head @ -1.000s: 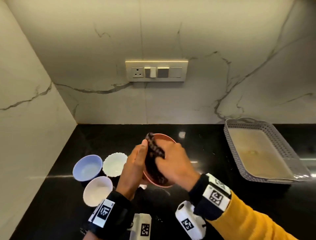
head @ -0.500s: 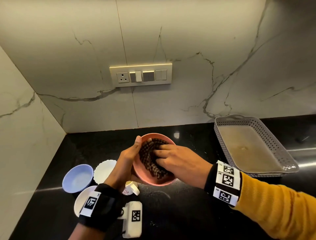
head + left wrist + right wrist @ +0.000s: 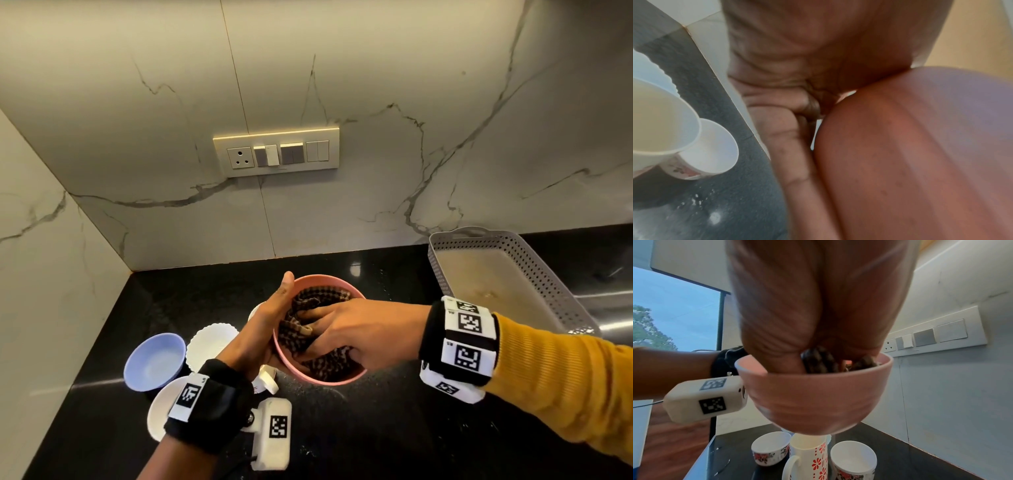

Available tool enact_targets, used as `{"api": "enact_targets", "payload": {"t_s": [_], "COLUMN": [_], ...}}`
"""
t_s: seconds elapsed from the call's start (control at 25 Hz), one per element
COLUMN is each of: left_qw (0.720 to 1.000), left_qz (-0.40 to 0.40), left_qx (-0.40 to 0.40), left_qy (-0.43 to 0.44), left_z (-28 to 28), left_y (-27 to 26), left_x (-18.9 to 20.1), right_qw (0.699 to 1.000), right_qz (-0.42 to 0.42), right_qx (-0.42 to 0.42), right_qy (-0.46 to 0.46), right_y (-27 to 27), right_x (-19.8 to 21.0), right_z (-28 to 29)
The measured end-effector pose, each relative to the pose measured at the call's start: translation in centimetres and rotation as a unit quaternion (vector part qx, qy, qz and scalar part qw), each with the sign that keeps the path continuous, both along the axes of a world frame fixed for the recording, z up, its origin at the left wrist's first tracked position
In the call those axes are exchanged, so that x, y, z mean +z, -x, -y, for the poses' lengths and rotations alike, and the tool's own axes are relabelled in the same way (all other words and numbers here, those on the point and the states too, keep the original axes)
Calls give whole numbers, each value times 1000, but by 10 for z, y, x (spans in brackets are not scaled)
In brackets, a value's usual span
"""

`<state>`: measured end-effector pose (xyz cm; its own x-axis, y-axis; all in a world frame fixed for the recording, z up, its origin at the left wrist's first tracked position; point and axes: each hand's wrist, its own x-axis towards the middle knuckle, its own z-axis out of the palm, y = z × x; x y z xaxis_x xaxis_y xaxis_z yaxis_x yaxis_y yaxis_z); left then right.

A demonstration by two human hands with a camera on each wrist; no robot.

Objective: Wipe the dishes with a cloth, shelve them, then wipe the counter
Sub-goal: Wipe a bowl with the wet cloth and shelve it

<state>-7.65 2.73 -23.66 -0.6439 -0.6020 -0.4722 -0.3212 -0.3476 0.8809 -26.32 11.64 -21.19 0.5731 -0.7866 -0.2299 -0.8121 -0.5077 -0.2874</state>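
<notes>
A pink bowl is held above the black counter, mouth tilted up towards me. My left hand cups its left side, thumb lying up along the rim. My right hand reaches inside from the right and grips a dark checked cloth, pushing it against the inner wall. In the right wrist view the cloth bunches between the fingers inside the bowl. The left wrist view shows curled fingers against the bowl's outer wall.
Left of the bowl stand a blue bowl, a scalloped white bowl and a plain white bowl. Beneath it are two flowered cups and a tall flowered mug. A grey perforated basket sits back right.
The bowl has turned from nearly on edge to mouth-up. My right hand has slid from the rim down inside, spreading the cloth over the bowl's inner surface.
</notes>
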Motion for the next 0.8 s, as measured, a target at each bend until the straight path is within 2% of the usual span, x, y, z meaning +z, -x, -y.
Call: {"api": "enact_targets", "payload": {"t_s": [0.16,0.32,0.4,0.52,0.6,0.68,0.72,0.8], "left_qw": [999,997,994,978,955,932,920,896], "left_qz": [-8,-40,-61,-69,-68,-66,-62,-44], "left_qx": [24,45,67,116,151,178,189,196], "left_qy": [40,52,61,158,246,308,337,396], "left_z": [-9,-11,-13,-18,-20,-24,-26,-32], "left_y": [2,-3,-6,-4,-1,3,5,9], "left_x": [13,28,31,26,21,15,12,11], "right_qw": [992,978,977,982,986,970,944,850], "right_qz": [-60,-114,-100,-73,-19,106,195,372], "right_qx": [24,-32,-67,-102,-128,-204,-258,-372], "right_qy": [109,171,178,141,109,76,61,31], "right_y": [-4,-11,-16,-23,-29,-38,-42,-54], "right_x": [4,20,30,42,39,29,22,11], "right_z": [2,2,-4,-17,-21,-20,-17,-10]}}
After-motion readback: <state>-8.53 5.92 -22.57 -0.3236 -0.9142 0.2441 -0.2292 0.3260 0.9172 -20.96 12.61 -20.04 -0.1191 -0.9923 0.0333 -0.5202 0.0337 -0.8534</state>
